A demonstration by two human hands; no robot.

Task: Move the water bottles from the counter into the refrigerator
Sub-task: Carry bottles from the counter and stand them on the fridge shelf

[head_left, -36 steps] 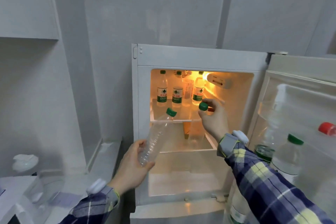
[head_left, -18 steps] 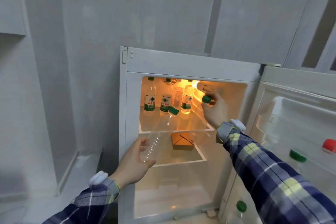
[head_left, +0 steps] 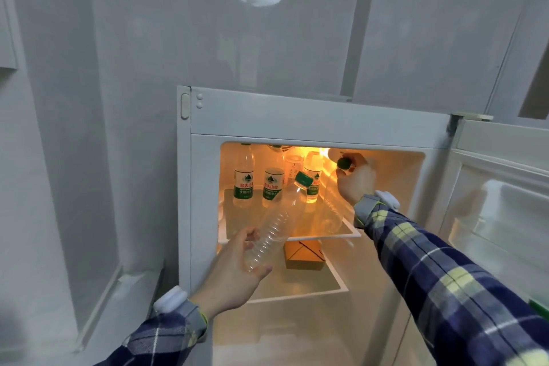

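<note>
Over the last second we have carried our right hand (head_left: 355,180) from the front edge of the top shelf (head_left: 323,235) deep into the refrigerator (head_left: 297,122), and the green-capped bottle (head_left: 332,202) it grips by the neck now stands at the shelf's right side, its base apparently on or just above the glass. That suggests this one is nearly placed, beside the labelled bottles (head_left: 258,184) already standing at the back. Our left hand (head_left: 237,270) has kept its grip clamped round the base of a second clear bottle (head_left: 276,226), which tilts cap-first toward the shelf and has yet to go in. The interior lamp's glare washes out the right-hand bottle's body, so we cannot tell whether it truly rests. The surface the bottles came from is out of view, and the open door (head_left: 502,217) is cut off at the right.
</note>
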